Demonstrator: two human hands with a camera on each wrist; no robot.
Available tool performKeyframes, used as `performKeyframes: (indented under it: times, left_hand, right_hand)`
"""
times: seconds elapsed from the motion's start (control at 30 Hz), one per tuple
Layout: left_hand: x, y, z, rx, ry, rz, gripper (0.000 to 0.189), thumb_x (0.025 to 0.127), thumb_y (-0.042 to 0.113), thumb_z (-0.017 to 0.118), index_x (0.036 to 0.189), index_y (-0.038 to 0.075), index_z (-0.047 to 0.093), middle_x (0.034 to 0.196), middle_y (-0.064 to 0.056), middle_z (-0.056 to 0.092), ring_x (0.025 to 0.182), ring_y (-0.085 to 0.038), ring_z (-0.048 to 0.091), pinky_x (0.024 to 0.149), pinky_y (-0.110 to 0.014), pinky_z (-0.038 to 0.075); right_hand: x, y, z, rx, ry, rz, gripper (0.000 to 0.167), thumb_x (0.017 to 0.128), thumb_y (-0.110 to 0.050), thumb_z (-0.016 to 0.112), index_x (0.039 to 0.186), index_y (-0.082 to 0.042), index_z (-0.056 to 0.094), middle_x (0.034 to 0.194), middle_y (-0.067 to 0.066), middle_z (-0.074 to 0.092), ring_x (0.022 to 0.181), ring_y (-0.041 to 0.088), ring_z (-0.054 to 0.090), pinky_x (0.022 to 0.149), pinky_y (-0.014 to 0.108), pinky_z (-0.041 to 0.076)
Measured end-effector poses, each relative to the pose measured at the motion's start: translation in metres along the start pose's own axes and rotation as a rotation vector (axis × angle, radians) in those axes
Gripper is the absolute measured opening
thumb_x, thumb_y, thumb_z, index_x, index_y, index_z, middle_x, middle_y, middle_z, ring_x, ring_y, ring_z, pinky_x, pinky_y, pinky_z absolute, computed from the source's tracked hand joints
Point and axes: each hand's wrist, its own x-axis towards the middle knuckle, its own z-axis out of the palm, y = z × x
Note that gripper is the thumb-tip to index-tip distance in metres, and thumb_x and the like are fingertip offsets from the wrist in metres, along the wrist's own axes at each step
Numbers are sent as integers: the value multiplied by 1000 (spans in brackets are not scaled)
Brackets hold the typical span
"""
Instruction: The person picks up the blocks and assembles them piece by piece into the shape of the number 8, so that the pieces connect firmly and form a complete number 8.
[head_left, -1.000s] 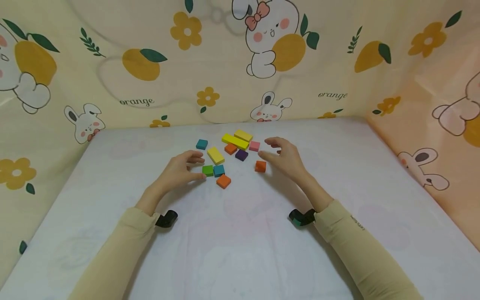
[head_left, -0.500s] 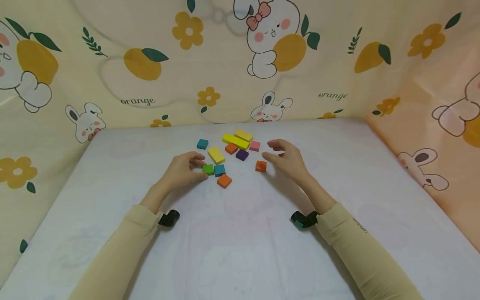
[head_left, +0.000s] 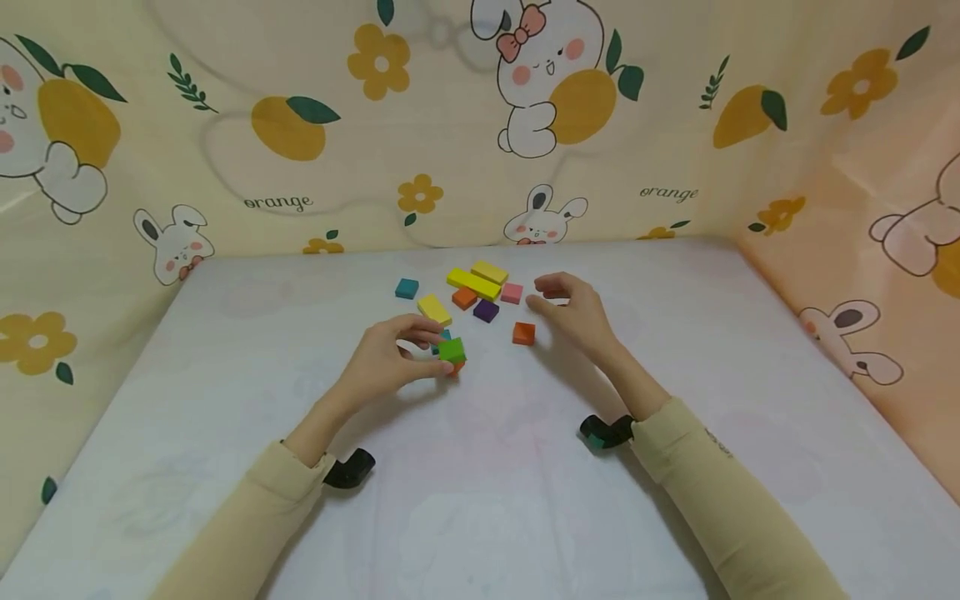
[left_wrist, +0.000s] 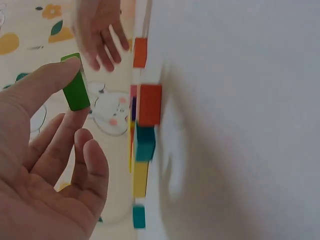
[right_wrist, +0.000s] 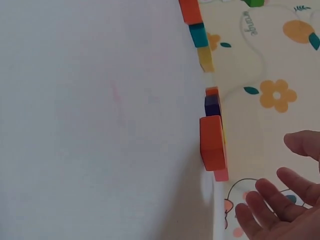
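Observation:
My left hand [head_left: 386, 358] pinches a green block [left_wrist: 76, 89] between thumb and fingertip, lifted off the table. In the head view the green block partly covers a blue block [head_left: 446, 335] and an orange block [head_left: 456, 368]; the left wrist view shows the orange block [left_wrist: 149, 104] and blue block [left_wrist: 145, 143] standing on the tabletop. My right hand [head_left: 573, 312] hovers with relaxed fingers and holds nothing. Nearest to it are a pink block [head_left: 512, 293] and another orange block [head_left: 523, 333], which stands close in the right wrist view.
Behind lie two long yellow blocks, the front one [head_left: 473, 283] touching or nearly touching an orange block [head_left: 464, 297]. A purple block [head_left: 486, 311], a pale yellow block [head_left: 434, 309] and a teal block [head_left: 407, 288] are scattered nearby. A patterned cloth wall [head_left: 450, 125] rises behind the white table [head_left: 480, 500].
My left hand has taken hold of the green block, raised it off the table and carried it right, over the blue and orange blocks. The right hand has barely moved.

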Motion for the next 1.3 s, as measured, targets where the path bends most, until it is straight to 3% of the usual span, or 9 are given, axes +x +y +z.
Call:
performKeyframes:
  times: [0.3,0.5,0.8,0.9,1.13,1.3]
  left_hand:
    - [0,0,28,6,-32,-16,51,74,25,89,116,7,67,97,8,71,81,-21,58,69,-31,48]
    - [0,2,39,53,-78,-37,50,74,26,89,115,8,68,94,2,69,70,-21,51,60,-28,41]
    - [3,1,43,86,-155,-114,48,74,22,89,114,10,66,96,6,69,80,-20,57,70,-34,49]
    - [3,4,44,90,-181,-138,48,73,20,89,114,10,66,97,6,69,78,-21,56,70,-34,48]
    - [2,8,45,141,-164,-146,47,74,18,89,113,9,65,96,7,70,81,-19,56,74,-33,48]
    - [2,10,43,133,-139,-178,47,74,16,89,113,8,65,95,5,69,72,-20,57,69,-33,50]
  right_hand:
    - [10,-5,0,76,-8,52,39,93,-25,69,123,0,62,116,9,64,109,25,56,98,39,42]
    - [20,-7,2,112,-19,63,37,92,-24,71,120,0,65,110,9,66,103,24,59,92,36,46]
    - [49,0,8,276,-40,146,29,89,-13,75,114,1,69,110,11,68,98,26,62,87,37,51]
    - [56,2,11,286,-49,151,27,87,-11,77,111,-1,71,109,11,69,96,25,61,85,33,52]
    - [64,-1,23,252,-69,175,23,86,-9,77,108,-3,73,108,9,69,94,25,60,79,29,52]
    - [66,-3,29,263,-88,198,23,87,-7,76,109,-2,71,108,10,67,92,27,61,79,29,53]
